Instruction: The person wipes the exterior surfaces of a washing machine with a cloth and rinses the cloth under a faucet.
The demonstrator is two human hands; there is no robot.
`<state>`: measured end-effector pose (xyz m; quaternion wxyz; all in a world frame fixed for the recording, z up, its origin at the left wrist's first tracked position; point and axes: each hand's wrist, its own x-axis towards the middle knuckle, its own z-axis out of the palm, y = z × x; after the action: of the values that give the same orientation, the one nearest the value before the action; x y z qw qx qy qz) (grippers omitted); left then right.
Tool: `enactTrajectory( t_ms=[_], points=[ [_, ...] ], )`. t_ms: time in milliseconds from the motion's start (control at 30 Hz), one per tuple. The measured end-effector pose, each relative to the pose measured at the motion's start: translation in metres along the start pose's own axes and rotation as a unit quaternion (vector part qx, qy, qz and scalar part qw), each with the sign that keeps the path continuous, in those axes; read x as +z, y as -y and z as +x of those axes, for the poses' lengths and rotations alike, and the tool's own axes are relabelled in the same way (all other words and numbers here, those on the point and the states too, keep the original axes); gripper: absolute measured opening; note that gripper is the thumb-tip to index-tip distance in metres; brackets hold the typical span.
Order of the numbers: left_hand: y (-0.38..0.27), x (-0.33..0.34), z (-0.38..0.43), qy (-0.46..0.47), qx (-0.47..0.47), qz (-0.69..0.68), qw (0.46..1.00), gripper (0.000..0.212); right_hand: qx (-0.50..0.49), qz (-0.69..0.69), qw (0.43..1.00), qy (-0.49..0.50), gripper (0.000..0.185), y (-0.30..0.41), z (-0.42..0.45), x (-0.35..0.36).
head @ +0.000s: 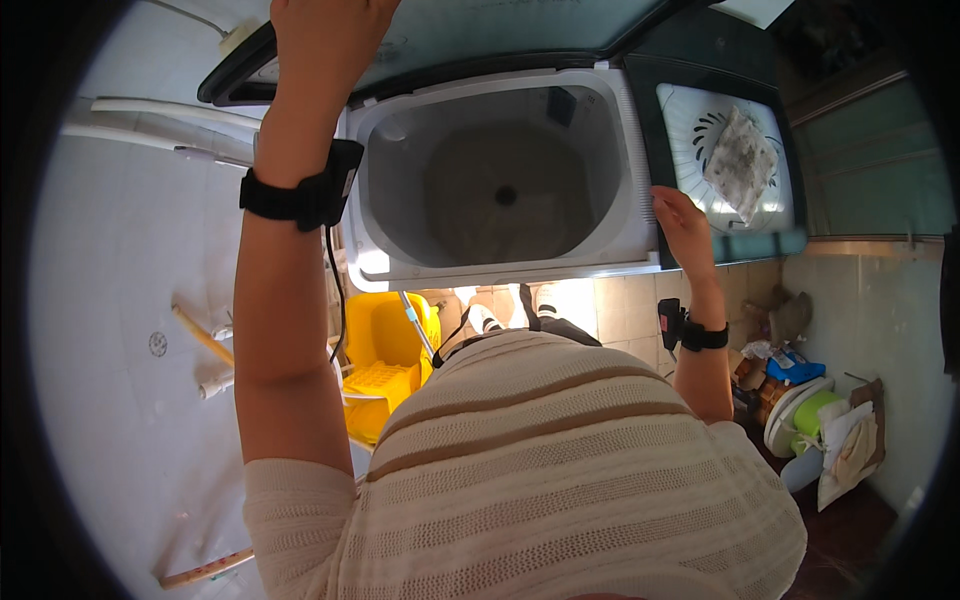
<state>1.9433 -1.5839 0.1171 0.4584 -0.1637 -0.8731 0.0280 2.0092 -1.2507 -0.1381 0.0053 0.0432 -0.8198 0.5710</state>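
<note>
Before me stands a twin-tub washing machine, its wash tub (pixel 510 195) uncovered, with a dark round spot at the bottom. The dark-framed, translucent lid (pixel 480 34) is raised at the back. At the top edge of the view, my left hand (pixel 330 30) is beside the lid's left part; its fingertips are cut off, so its grip cannot be told. My right hand (pixel 681 217), fingers curled, is at the ridged strip between the tub and the right-hand compartment (pixel 679 142). A grey-stained cloth (pixel 742 163) lies on that compartment's white slotted cover.
Below the machine's front edge, a yellow mop bucket (pixel 386 330) stands on the tiled floor with a pole beside it. White pipes (pixel 180 111) run along the left wall. Bags, a green container (pixel 817 420) and cloths are piled at lower right. Glass panels (pixel 874 165) stand at far right.
</note>
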Motion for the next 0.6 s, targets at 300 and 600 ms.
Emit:
enactTrajectory(
  t_ms=[300, 600],
  points=[
    [0.017, 0.020, 0.002, -0.004, 0.011, -0.017, 1.000, 0.030, -0.064, -0.054, 0.996, -0.041, 0.016, -0.018, -0.005, 0.032],
    [0.030, 0.019, 0.013, 0.039, -0.011, -0.023, 0.999, 0.036, -0.082, -0.078, 0.993, -0.023, 0.011, -0.017, 0.009, 0.035]
  ],
)
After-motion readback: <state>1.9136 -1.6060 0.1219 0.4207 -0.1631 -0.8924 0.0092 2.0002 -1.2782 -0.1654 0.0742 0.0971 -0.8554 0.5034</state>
